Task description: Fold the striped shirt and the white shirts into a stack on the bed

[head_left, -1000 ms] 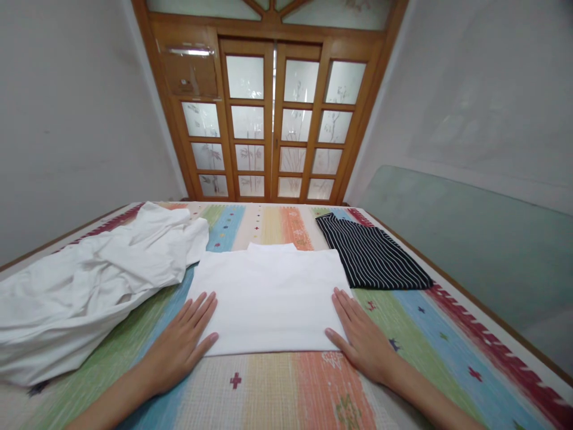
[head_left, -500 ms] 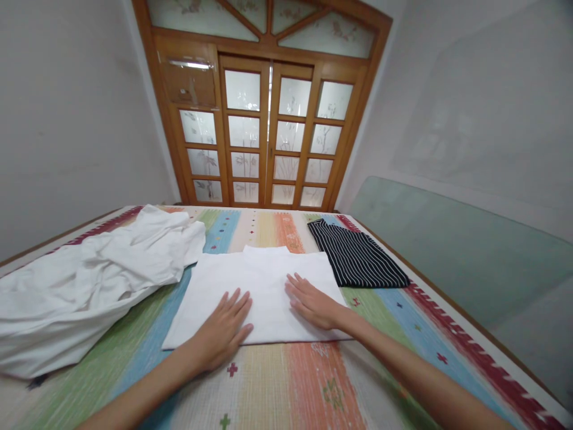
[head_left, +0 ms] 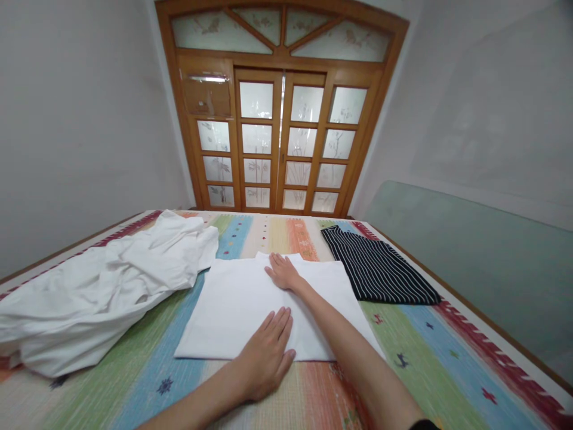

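Observation:
A folded white shirt point(head_left: 233, 310) lies flat in front of me, its collar at the far edge. My right hand point(head_left: 284, 273) rests on it near the collar, fingers stretched out, palm down. Closer to me, at the shirt's near edge, my left hand point(head_left: 268, 352) lies with its fingers extended on the cloth. Neither hand grips anything. To the left sits a crumpled white garment point(head_left: 129, 280). A folded black garment with white stripes point(head_left: 378, 266) lies to the right, close to the shirt's far right corner.
Everything lies on a colourful striped cloth point(head_left: 147, 382) covering a table or bed. Its right edge runs beside a pale green panel point(head_left: 470, 257) against the wall. Wooden doors with glass panes point(head_left: 282, 137) stand beyond the far edge.
My right hand has slid away from me and to the left, up to the collar. My left hand has moved to the right along the near edge. The view has shifted slightly.

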The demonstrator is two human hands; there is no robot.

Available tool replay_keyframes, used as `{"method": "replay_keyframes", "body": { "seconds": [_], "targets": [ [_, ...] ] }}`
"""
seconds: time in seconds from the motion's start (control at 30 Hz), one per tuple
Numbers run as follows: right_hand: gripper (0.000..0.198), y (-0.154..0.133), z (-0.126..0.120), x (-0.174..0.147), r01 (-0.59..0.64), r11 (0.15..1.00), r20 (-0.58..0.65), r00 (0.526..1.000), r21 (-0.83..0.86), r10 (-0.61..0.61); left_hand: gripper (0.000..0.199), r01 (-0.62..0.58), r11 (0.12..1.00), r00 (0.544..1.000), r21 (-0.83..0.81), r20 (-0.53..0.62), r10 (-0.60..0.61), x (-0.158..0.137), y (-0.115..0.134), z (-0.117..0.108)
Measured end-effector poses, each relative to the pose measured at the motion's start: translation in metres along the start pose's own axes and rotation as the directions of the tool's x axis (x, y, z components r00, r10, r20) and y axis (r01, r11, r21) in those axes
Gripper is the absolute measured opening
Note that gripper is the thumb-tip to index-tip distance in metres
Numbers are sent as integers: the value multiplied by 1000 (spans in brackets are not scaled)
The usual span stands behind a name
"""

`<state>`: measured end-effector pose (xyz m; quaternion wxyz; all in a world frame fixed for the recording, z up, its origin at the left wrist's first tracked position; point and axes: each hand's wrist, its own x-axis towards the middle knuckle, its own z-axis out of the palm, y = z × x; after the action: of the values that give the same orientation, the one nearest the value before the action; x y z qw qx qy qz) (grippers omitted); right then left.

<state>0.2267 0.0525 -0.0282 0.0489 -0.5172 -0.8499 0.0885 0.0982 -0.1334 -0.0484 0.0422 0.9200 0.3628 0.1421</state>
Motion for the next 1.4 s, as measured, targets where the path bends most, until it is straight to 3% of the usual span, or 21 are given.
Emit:
{"method": "replay_keyframes", "body": {
  "seconds": [0.33, 0.67, 0.8, 0.97, 1.1, 1.2, 1.3, 1.4],
  "targets": [
    [66, 17, -7, 21, -104, 995, 78, 991, -5, 104, 61, 37, 999, 998, 32, 58, -39, 5, 6, -7],
    [70, 43, -11, -2, -323, 946, 50, 945, -16, 324, 63, 1, 995, 988, 95, 151, -15, 1, -11, -23],
    [72, 61, -13, -21, -451, 893, 17, 893, 3, 451, 69, -13, 991, 975, 133, 224, -17, -2, -33, -34],
    [76, 82, -9, -45, -511, 858, -23, 858, 51, 512, 70, -48, 988, 961, 144, 278, 6, -3, -81, -53],
    [75, 96, -4, -70, -425, 891, -78, 894, 159, 440, 62, 6, 984, 973, 175, 228, -46, -3, -125, -60],
    [72, 103, -2, -89, -304, 888, -163, 912, 344, 376, 56, 112, 984, 983, 142, 130, -131, -3, -155, -54],
    [75, 104, -5, -104, -230, 744, -191, 881, 627, 433, 54, 292, 956, 955, -17, -50, -292, -3, -174, -45],
    [76, 102, -15, -115, -188, 464, -124, 817, 865, 562, 59, 442, 840, 839, -316, -188, -512, 1, -179, -43]
  ]
}}
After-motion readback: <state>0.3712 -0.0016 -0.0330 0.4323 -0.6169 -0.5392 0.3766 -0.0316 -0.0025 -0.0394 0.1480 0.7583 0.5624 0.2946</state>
